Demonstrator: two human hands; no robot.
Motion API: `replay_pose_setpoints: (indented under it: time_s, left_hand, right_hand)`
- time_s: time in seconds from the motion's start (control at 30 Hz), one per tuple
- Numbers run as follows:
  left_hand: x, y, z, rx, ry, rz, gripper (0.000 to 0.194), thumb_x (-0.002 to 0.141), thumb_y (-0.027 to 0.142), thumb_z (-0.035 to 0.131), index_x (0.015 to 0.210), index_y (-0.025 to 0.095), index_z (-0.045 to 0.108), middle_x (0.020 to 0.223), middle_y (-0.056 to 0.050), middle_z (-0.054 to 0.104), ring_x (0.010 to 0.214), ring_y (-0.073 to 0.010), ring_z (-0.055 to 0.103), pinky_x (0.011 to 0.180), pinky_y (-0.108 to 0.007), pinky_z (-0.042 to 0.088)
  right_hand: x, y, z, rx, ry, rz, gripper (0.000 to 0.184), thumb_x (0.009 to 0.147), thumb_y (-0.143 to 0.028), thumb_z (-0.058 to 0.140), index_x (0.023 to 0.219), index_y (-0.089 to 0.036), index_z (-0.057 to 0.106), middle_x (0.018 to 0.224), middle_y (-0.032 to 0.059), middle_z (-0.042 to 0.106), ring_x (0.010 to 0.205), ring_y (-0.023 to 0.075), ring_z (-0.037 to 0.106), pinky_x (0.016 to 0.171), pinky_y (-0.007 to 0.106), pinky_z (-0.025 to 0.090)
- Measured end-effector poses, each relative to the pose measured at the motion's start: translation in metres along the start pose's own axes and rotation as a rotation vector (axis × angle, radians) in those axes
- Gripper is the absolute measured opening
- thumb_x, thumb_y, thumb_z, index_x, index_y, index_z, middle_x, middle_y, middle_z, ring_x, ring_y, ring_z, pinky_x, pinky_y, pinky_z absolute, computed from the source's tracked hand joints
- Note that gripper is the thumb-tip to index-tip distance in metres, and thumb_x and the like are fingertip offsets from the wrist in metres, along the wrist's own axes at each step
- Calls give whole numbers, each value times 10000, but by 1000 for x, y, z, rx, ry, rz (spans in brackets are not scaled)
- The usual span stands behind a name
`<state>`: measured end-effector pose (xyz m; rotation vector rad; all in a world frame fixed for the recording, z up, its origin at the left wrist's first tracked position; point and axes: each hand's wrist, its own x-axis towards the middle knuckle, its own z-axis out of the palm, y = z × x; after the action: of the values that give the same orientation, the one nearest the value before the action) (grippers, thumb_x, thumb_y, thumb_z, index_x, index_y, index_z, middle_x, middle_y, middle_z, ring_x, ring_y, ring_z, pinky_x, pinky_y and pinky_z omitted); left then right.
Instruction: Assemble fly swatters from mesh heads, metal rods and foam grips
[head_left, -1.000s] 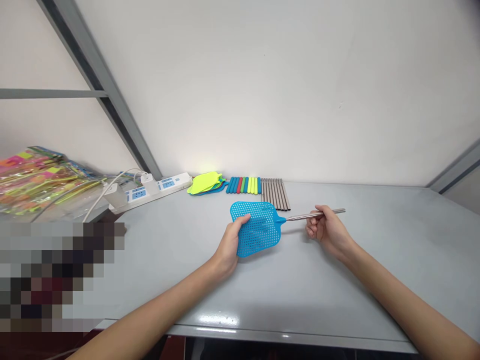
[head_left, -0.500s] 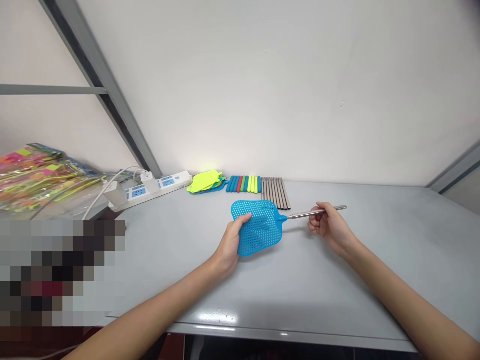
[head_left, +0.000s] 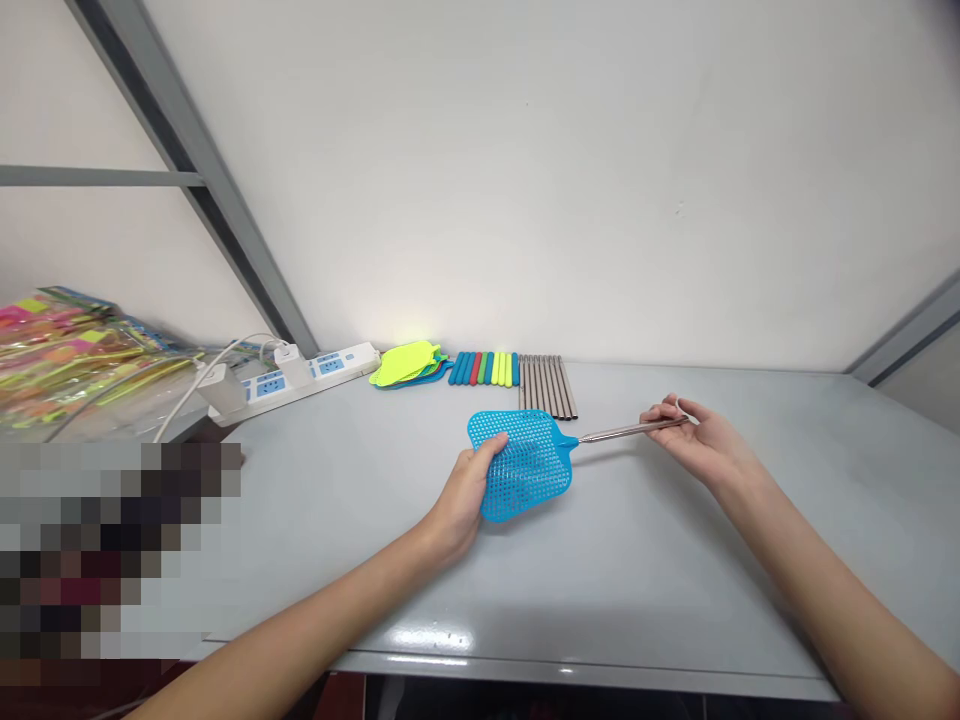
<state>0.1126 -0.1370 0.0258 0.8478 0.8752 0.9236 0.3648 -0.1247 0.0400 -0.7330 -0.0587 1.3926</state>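
Observation:
My left hand [head_left: 465,500] grips the left side of a blue perforated fly swatter head [head_left: 529,465], its thumb lying on top of the mesh. From the head's neck a metal rod [head_left: 611,433] runs to the right, raised above the table. At the rod's far end is my right hand [head_left: 694,435], palm partly turned up, its fingers loosely curled about the rod and the thumb lifted. Behind the swatter lie several loose metal tubes [head_left: 551,385] side by side. Left of them is a row of blue, red, green and yellow grips [head_left: 484,369].
A stack of yellow and blue swatter heads [head_left: 409,364] lies at the back of the grey table [head_left: 337,520]. Left of it runs a white power strip [head_left: 300,380] with plugs and cables. Clear plastic packages [head_left: 82,365] lie farther left, above a pixelated patch.
My right hand has slid toward the rod's outer end, rolled palm up and loosened its pinch. My left hand and the swatter head have shifted slightly right and down in view.

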Motion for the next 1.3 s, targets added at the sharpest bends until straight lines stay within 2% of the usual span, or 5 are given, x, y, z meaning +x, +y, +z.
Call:
replay_pose_setpoints:
  time_s: [0.13,0.33,0.53,1.07,1.3]
  left_hand:
    - [-4,-1,3,35,-36,5,383,683,373,576,972,122,580,1005,-126,606,865,-225,587,804,-354,436]
    - [-9,-6,5,-12,-12,-50,399,671,347,603,995,118,566,1034,-140,587,869,-230,587,810,-371,444]
    - [-16,-10,8,-32,61,-79,394,663,340,615,990,125,568,1034,-132,590,870,-225,587,792,-355,463]
    - [-11,-12,1,-139,75,-223,454,640,338,633,1038,143,538,1082,-118,565,925,-227,564,828,-330,447]
    - [-14,-11,5,-95,65,-168,399,641,337,633,975,130,569,1037,-125,590,871,-223,589,804,-348,461]
  right_hand:
    - [-2,5,-2,34,-5,-47,249,745,-19,224,561,-185,199,454,-64,178,333,64,254,345,188,315]
    - [-2,15,-7,132,11,-103,243,715,-80,273,533,-176,142,404,-53,181,326,72,185,336,198,259]
    - [1,19,-13,42,-126,-156,285,748,-85,274,525,-167,117,385,-52,155,325,74,166,347,185,256]
    - [-10,26,-8,98,-207,-189,321,812,-129,247,523,-168,111,388,-52,121,334,88,136,346,193,262]
    - [-7,25,-10,53,-218,-211,332,828,-149,249,524,-171,118,402,-55,119,335,84,152,346,191,265]
